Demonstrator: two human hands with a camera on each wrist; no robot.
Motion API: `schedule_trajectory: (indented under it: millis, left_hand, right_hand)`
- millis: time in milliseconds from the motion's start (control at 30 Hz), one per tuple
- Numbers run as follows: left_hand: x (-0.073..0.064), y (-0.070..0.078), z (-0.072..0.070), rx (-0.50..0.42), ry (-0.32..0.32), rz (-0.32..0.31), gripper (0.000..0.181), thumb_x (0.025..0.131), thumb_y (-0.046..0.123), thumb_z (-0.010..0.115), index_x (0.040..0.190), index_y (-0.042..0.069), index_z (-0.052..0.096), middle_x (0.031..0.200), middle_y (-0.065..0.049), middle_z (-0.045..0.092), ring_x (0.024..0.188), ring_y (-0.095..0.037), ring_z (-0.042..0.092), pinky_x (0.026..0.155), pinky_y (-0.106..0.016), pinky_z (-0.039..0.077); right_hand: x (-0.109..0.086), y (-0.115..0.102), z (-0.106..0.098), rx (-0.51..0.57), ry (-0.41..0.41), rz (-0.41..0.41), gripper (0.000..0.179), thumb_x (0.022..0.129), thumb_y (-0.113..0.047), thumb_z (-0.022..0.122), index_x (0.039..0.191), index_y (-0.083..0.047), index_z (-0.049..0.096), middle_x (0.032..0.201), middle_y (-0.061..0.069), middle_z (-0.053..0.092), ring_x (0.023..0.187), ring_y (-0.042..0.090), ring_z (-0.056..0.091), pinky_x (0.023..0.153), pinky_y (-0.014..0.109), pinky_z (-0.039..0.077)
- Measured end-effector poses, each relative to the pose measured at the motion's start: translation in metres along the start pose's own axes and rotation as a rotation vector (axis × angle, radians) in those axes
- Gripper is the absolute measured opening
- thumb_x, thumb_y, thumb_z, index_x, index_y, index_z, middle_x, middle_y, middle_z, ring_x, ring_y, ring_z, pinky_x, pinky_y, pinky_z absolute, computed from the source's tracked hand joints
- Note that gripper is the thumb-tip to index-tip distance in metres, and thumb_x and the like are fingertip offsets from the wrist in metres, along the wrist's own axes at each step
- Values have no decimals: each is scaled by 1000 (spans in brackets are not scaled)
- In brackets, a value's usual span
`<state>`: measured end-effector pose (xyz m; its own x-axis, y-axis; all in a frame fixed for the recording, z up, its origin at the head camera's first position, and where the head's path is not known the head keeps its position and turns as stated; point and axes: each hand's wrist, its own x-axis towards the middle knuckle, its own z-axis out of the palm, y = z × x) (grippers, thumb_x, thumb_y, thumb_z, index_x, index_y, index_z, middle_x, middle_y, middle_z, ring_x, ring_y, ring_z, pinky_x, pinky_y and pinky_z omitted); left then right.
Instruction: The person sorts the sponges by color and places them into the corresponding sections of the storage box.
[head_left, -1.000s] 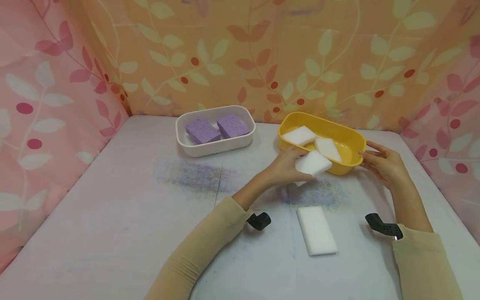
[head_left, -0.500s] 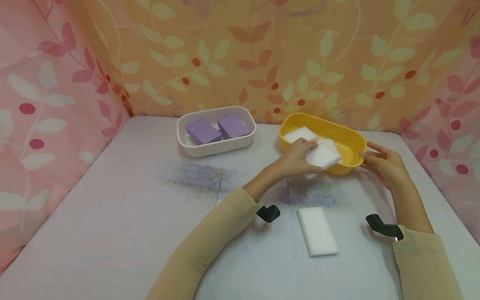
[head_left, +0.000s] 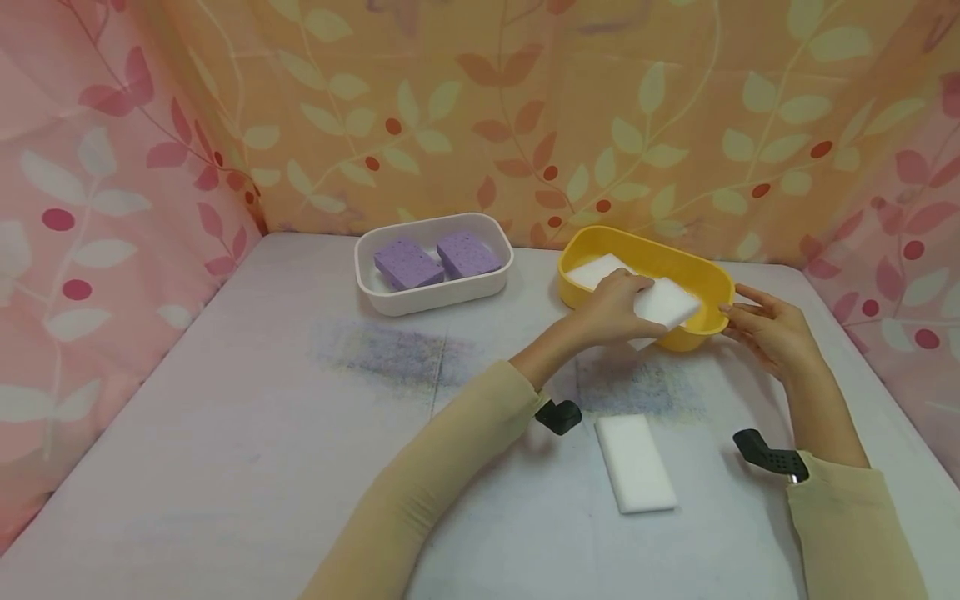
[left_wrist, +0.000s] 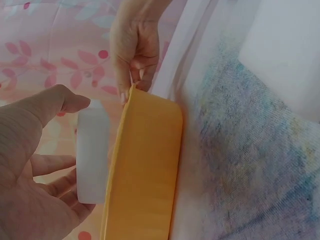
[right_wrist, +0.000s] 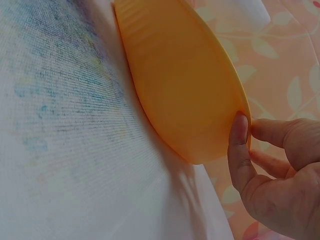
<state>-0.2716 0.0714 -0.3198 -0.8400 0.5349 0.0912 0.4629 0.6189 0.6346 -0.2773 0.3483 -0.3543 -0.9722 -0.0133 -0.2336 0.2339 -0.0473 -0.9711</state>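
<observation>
My left hand (head_left: 611,310) pinches a white sponge (head_left: 667,303) between thumb and fingers. In the head view the sponge overlaps the front rim of a yellow tub (head_left: 645,250); the left wrist view shows the same sponge (left_wrist: 93,152) just above that rim. Inside the tub lies another white sponge (head_left: 597,271), partly covered by my left hand. At the tub's right end my right hand (head_left: 772,333) pinches the rim, thumb on one side and fingers on the other, as the right wrist view shows on the yellow wall (right_wrist: 185,85).
A white tub (head_left: 435,296) with two purple sponges (head_left: 408,262) stands to the left of the yellow one. Nearer me on the table a flat white sponge (head_left: 636,463) lies between my forearms. Patterned cloth (head_left: 480,108) hangs behind and on both sides.
My left hand has moved right along the yellow tub's front rim with the white sponge, now covering the second sponge inside. The right hand stays on the rim.
</observation>
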Motion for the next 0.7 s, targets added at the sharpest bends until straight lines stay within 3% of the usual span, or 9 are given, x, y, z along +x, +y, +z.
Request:
schedule_trajectory:
  millis: [467, 700]
  left_hand:
    - [27, 7, 6, 80, -19, -29, 70, 96, 43, 74, 153, 5, 55, 142, -4, 63, 125, -15, 50, 95, -13, 37]
    - [39, 19, 9, 76, -26, -109, 72, 96, 48, 74, 155, 11, 53, 141, 4, 61, 122, -8, 48, 98, -13, 40]
  right_hand:
    - [0, 0, -2, -21, 30, 28, 96, 99, -14, 75, 169, -7, 11, 84, -16, 70, 74, 4, 71, 68, 17, 62]
    - [-1, -1, -4, -19, 27, 41, 96, 99, -16, 76, 170, -9, 12, 85, -16, 70, 75, 4, 71, 68, 18, 62]
